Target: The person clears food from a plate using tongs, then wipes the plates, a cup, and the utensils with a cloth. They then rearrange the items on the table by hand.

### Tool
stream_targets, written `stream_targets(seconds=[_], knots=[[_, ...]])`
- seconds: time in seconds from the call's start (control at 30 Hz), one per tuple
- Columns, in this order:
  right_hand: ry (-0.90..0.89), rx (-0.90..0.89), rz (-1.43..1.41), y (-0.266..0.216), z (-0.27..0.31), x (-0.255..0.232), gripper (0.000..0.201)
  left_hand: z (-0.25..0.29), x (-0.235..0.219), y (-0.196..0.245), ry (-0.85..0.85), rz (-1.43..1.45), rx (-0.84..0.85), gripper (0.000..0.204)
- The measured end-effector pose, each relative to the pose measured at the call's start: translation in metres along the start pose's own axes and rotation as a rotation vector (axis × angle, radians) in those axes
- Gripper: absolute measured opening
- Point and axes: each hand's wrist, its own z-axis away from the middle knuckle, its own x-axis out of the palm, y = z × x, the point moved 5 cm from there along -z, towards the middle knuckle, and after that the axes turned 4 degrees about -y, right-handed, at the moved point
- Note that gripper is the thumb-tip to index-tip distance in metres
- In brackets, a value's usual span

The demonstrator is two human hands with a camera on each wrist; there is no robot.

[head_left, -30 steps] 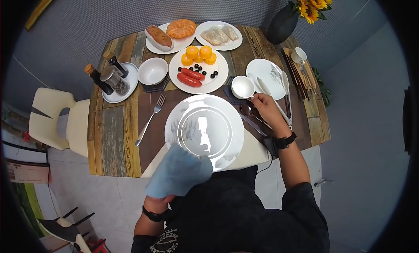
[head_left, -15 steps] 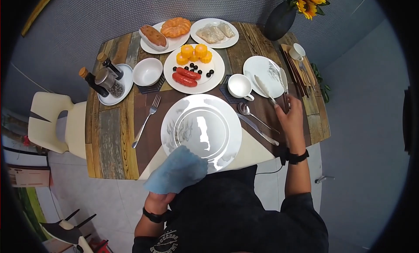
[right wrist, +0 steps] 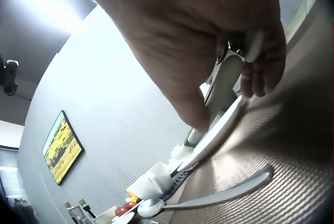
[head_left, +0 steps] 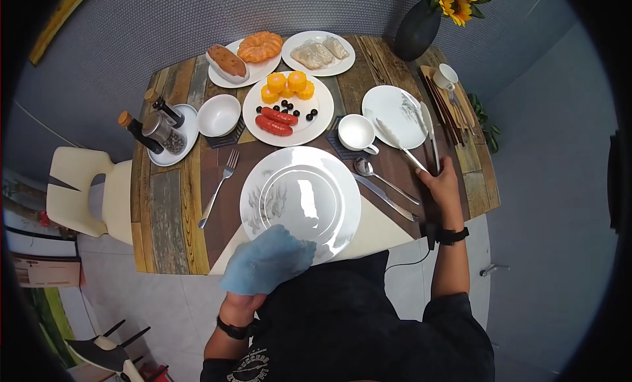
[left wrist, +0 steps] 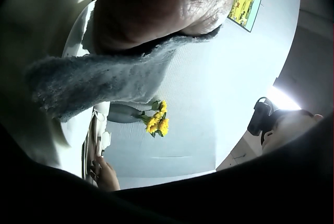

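My right hand [head_left: 442, 184] grips the handle end of a pair of tongs [head_left: 435, 151], the thumb along one arm. Their spread white tips [head_left: 387, 130] reach over the white plate [head_left: 394, 107] at the right. Seen from the right wrist, the tongs' hinge end [right wrist: 237, 51] sits in the palm. A blue cloth [head_left: 266, 260] covers most of my left hand [left wrist: 156, 13] and lies over the near edge of the large shiny plate [head_left: 336, 230]. The left wrist view shows the cloth's fuzzy edge hanging below the curled hand; its fingertips are hidden.
Right of the large plate lie a spoon [head_left: 388, 182] and knife [head_left: 385, 196], with a white cup [head_left: 356, 133] above. A fork [head_left: 220, 188] and white bowl [head_left: 219, 115] are left. A plate [head_left: 253, 122] holds sausages, corn and black balls. Shakers, bread plates and a vase [head_left: 419, 34] stand farther off.
My right hand has let go of the cup's handle, moved right and taken hold of the tongs. The cup's handle now points toward the near right. The left hand and cloth stay nearly still.
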Motion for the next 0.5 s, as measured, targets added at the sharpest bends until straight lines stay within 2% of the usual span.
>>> stream_targets(seconds=[0.07, 0.13, 0.17, 0.23, 0.27, 0.33, 0.43, 0.5], knots=[[0.001, 0.007, -0.108, -0.024, 0.011, -0.010, 0.064, 0.000, 0.005, 0.003, 0.004, -0.011, 0.004, 0.071], [0.044, 0.055, -0.334, -0.045, 0.025, -0.018, 0.065, -0.004, 0.016, 0.009, -0.073, 0.027, 0.069, 0.068], [0.041, 0.055, -0.338, -0.056, 0.034, -0.018, 0.065, -0.006, 0.019, 0.009, -0.069, 0.023, 0.069, 0.068], [0.004, -0.032, -0.472, -0.085, 0.056, -0.012, 0.069, -0.009, 0.021, 0.010, 0.031, -0.044, 0.078, 0.066], [-0.043, -0.049, -0.567, -0.102, 0.071, -0.004, 0.068, -0.012, 0.024, 0.012, 0.044, -0.050, 0.085, 0.066], [-0.174, -0.240, -0.525, -0.132, 0.097, 0.016, 0.053, -0.015, 0.028, 0.015, 0.095, -0.041, 0.104, 0.062], [-0.430, -0.252, -0.542, -0.177, 0.137, 0.046, 0.042, -0.011, 0.008, 0.008, 0.269, -0.072, 0.200, 0.061], [-0.580, -0.379, -0.535, -0.204, 0.154, 0.061, 0.039, -0.008, -0.006, 0.005, 0.309, 0.002, 0.248, 0.055]])
